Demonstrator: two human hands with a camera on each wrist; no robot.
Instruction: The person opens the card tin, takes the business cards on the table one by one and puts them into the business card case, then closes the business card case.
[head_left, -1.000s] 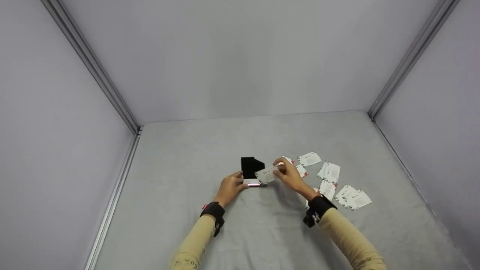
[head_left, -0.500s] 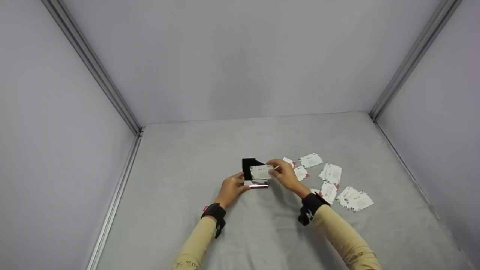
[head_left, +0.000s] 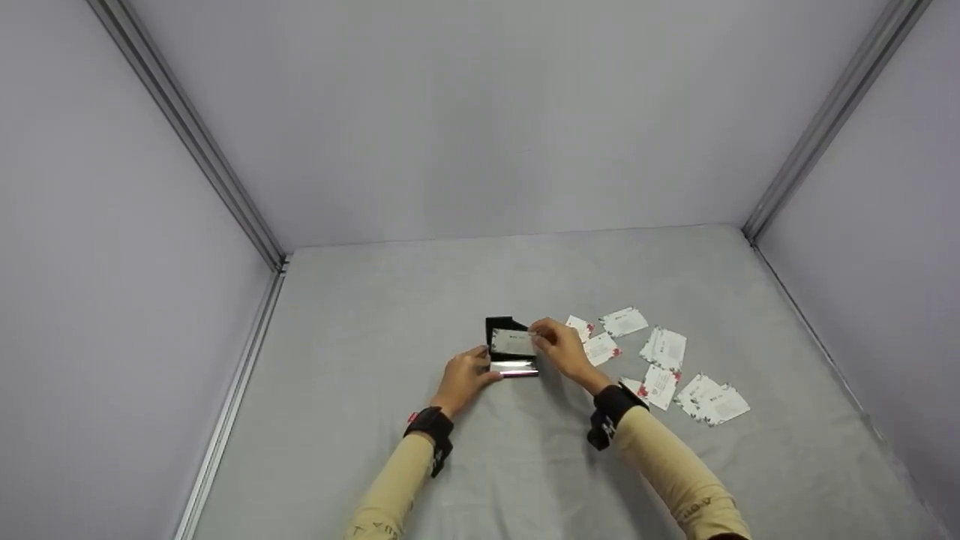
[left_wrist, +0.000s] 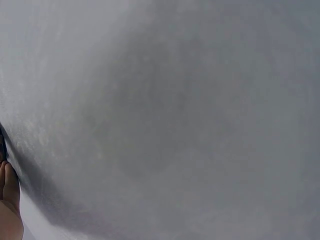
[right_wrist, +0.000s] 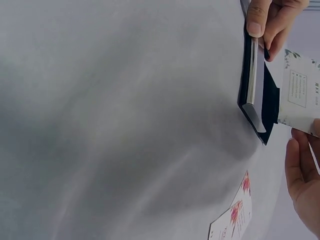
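The left hand [head_left: 463, 377] grips the open case [head_left: 511, 349] at table centre while the right hand [head_left: 559, 346] pinches a card [head_left: 511, 341] over it, which next needs sliding squarely in

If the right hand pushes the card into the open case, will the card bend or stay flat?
The card looks thin, so it probably flexes if pushed hard. Held at one edge by the right hand, it shows flat, so likely fairly stiff and light. The case, steadied by the left hand, might otherwise slide.
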